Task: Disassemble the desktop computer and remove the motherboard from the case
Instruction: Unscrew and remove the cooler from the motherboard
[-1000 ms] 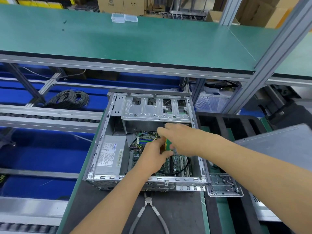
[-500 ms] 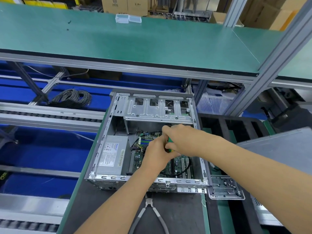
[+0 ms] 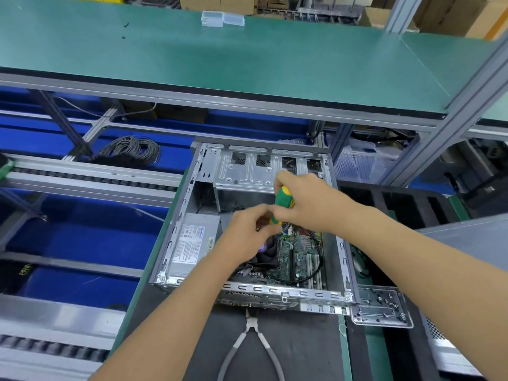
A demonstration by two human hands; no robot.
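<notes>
Up high, a big green shelf [image 3: 220, 56] runs across the top, with two small clear boxes [image 3: 222, 19] sitting on it. Under it, on the left, are blue bins [image 3: 82, 237] and grey roller rails [image 3: 90, 182], and a coil of grey wire [image 3: 129, 149] lies there.

In the middle, the open computer case [image 3: 176, 232] lies on a dark mat [image 3: 302, 347]. Its grey metal drive cage [image 3: 247, 171] is at the far end. A silver power box [image 3: 192, 243] with a white label sits inside on the left. The green motherboard [image 3: 299, 257] lies flat in the bottom of the case, on the right side, with a black cable [image 3: 320, 259] looping over it. A dark fan [image 3: 268, 254] sits just beside it.

The right hand [image 3: 310, 204] is curled round a green and yellow screwdriver [image 3: 281, 204], holding it tip down over the board. The left hand [image 3: 247, 232] pinches the lower part of the same screwdriver with its fingertips.

A small metal plate [image 3: 382, 309] lies just beside the near right corner of the case. Grey-handled cutters [image 3: 251, 342] lie on the mat, near the front of the case.
</notes>
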